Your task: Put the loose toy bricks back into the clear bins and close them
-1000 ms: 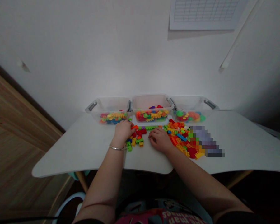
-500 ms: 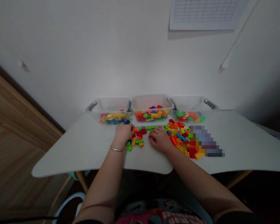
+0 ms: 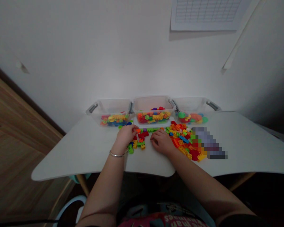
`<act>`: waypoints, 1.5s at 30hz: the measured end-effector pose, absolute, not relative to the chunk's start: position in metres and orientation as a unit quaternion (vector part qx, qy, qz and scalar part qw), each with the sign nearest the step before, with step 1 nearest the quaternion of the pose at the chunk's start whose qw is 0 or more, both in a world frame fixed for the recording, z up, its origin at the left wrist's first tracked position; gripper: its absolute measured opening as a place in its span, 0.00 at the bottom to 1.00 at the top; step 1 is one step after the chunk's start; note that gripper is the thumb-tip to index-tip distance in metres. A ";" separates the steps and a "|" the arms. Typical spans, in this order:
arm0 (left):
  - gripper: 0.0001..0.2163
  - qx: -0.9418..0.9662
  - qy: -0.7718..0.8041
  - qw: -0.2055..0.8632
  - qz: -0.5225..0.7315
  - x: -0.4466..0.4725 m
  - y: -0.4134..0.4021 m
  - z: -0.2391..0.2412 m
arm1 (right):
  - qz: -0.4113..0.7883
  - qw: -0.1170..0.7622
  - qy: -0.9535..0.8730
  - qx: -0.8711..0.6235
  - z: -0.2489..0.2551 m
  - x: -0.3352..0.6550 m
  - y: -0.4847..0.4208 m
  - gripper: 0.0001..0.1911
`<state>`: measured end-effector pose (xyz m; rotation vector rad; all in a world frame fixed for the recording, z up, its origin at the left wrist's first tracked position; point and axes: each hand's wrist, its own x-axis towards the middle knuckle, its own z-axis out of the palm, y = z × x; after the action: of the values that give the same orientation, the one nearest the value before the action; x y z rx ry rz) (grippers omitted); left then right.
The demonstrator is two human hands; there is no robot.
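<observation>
My left hand [image 3: 126, 135], wearing a silver bangle, pinches a small orange toy building brick [image 3: 138, 130] between thumb and fingers. The brick is at the left end of a long row of joined green bricks [image 3: 152, 130] with a purple one among them; whether it touches the row I cannot tell. My right hand [image 3: 162, 142] rests on the table just in front of the row, fingers loosely bent and thumb apart, nothing visible in it. Between the hands lie a red brick [image 3: 143, 135] and several yellow and green bricks [image 3: 141, 144], partly hidden by my left hand.
Three clear bins, left [image 3: 94, 115], middle [image 3: 155, 109] and right [image 3: 191, 108], hold colourful pieces along the wall. A heap of mixed bricks [image 3: 183, 140] spreads right of my right hand. Beside it lies a pixelated item [image 3: 209, 142]. The white table [image 3: 68, 151] has a curved front edge.
My left hand has shifted slightly up and left from the loose bricks, and an orange brick now shows at its fingertips. My right hand stays nearly still.
</observation>
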<state>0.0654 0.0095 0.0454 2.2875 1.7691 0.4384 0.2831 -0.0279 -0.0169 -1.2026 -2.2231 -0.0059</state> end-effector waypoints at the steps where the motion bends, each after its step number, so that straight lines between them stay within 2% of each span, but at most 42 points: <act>1: 0.13 0.776 0.594 0.125 0.172 0.065 0.009 0.045 | -0.001 0.302 -0.839 -0.453 -0.017 0.283 -0.028 0.05; 4: 0.10 0.769 0.565 0.143 0.265 0.064 0.010 0.043 | 0.000 0.302 -0.840 -0.452 -0.017 0.283 -0.027 0.05; 11: 0.09 0.680 0.426 0.188 0.566 0.072 0.024 0.044 | 0.006 0.299 -0.838 -0.456 -0.016 0.282 -0.027 0.05; 16: 0.10 0.621 0.424 0.138 0.645 0.086 0.043 0.062 | 0.005 0.303 -0.840 -0.450 -0.016 0.282 -0.026 0.05; 19: 0.10 0.636 0.451 0.066 0.623 0.093 0.056 0.074 | 0.002 0.304 -0.840 -0.450 -0.017 0.282 -0.026 0.05; 23: 0.06 0.700 0.504 -0.028 0.505 0.101 0.069 0.090 | 0.000 0.305 -0.838 -0.453 -0.018 0.283 -0.026 0.05; 32: 0.10 0.765 0.581 -0.085 0.264 0.110 0.085 0.110 | 0.000 0.303 -0.838 -0.454 -0.018 0.283 -0.026 0.06; 39: 0.12 0.778 0.575 -0.029 0.253 0.106 0.083 0.109 | -0.007 0.298 -0.840 -0.453 -0.018 0.283 -0.026 0.05; 45: 0.15 0.822 0.453 -0.039 0.343 0.103 0.060 0.115 | 0.000 0.306 -0.839 -0.450 -0.017 0.284 -0.026 0.05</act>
<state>0.1025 0.0600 0.1155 2.6487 1.4593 1.1053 0.2837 -0.0262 -0.0173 -1.1904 -2.2214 0.0004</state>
